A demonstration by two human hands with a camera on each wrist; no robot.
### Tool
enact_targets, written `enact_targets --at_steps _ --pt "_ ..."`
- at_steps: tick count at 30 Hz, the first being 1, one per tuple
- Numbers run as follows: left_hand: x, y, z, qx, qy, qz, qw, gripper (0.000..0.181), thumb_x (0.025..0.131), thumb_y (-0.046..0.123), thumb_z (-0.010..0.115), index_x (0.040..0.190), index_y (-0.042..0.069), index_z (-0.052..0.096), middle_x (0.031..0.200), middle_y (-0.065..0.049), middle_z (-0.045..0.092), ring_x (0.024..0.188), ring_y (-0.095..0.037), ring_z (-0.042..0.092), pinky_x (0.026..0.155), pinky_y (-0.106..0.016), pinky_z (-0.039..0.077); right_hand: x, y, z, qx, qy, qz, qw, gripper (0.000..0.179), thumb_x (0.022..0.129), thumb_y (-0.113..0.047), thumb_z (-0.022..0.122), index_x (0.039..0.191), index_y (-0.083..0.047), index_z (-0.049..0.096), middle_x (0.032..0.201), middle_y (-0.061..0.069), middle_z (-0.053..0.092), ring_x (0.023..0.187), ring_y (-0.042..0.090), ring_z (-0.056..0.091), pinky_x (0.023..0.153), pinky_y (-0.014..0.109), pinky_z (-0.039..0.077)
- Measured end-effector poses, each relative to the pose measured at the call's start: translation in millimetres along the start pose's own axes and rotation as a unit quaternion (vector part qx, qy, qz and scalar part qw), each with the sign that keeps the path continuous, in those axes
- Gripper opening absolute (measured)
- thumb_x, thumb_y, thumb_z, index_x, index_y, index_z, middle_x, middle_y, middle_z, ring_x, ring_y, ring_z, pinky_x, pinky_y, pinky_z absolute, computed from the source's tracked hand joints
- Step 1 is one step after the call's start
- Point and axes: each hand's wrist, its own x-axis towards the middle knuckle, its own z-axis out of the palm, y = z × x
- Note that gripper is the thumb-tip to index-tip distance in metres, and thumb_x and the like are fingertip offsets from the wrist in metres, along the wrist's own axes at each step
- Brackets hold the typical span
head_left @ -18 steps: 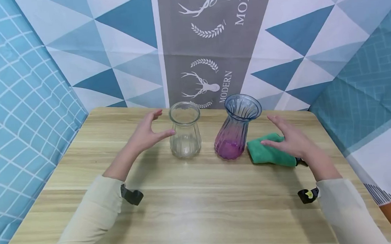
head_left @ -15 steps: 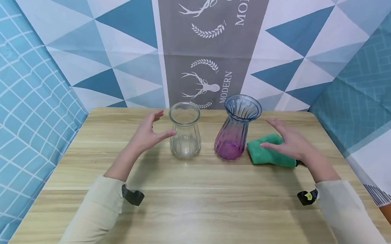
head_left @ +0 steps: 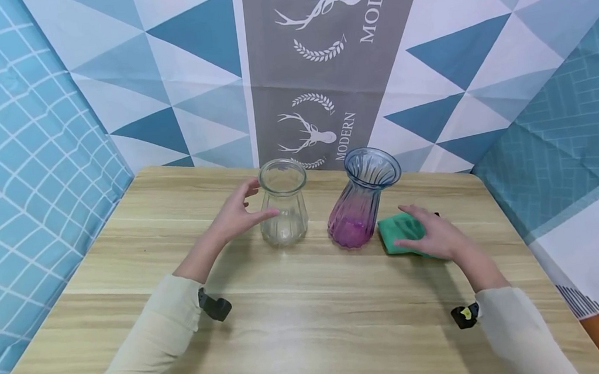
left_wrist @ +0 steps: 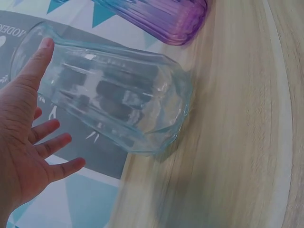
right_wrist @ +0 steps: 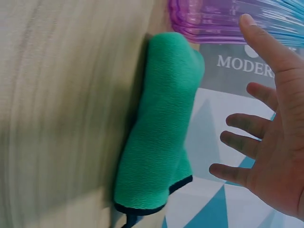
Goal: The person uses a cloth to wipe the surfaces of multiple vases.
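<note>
A clear ribbed glass vase stands upright on the wooden table, left of centre. My left hand is at its left side, fingers spread and thumb in front of the glass; the left wrist view shows the thumb overlapping the vase's neck. To the right is a second vase, blue at the flared rim and purple at the base. Beside it lies a folded green cloth with a dark edge, partly hidden by my right hand. That hand hovers over the cloth, fingers apart and holding nothing.
The wooden table runs back to a patterned wall hanging close behind both vases. Blue gridded fabric borders the left side, and another patterned sheet hangs along the right.
My left hand has shifted right and slightly nearer me, closer to the clear vase. The right hand has moved left and nearer me, covering more of the cloth. Vases and cloth stay put.
</note>
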Motion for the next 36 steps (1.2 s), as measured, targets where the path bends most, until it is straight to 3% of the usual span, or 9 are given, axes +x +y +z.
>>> enact_targets --at_steps 13,26,36 --pt "1.6 -4.5 13.5 -0.027 -0.005 0.006 0.9996 0.089 0.069 0.048 0.079 0.141 0.022 0.035 0.143 -0.01 0.042 0.131 -0.034 0.041 0.106 -0.055 0.036 0.5 7.8 18.4 -0.016 -0.001 -0.004 0.9999 0.094 0.076 -0.058 0.068 0.147 -0.012 0.027 0.149 0.023 0.03 0.132 0.048 0.031 0.101 0.065 0.032" --pt "2.1 -5.4 22.0 -0.038 -0.003 0.01 0.9992 0.091 0.069 0.044 0.08 0.145 0.032 0.03 0.146 -0.011 0.039 0.13 -0.037 0.041 0.106 -0.056 0.035 9.0 16.3 36.3 -0.041 0.001 -0.025 0.9988 0.089 0.073 -0.043 0.076 0.144 -0.011 0.033 0.144 0.024 0.039 0.13 0.046 0.035 0.101 0.064 0.033" --pt "5.1 -7.1 25.0 -0.04 0.001 0.015 0.9991 0.087 0.072 0.038 0.08 0.144 0.028 0.032 0.143 -0.01 0.043 0.13 -0.031 0.042 0.105 -0.056 0.036 15.4 18.4 39.7 -0.072 -0.012 -0.02 0.9971 0.085 0.076 -0.04 0.075 0.145 -0.013 0.033 0.144 0.024 0.038 0.131 0.045 0.035 0.096 0.07 0.032"
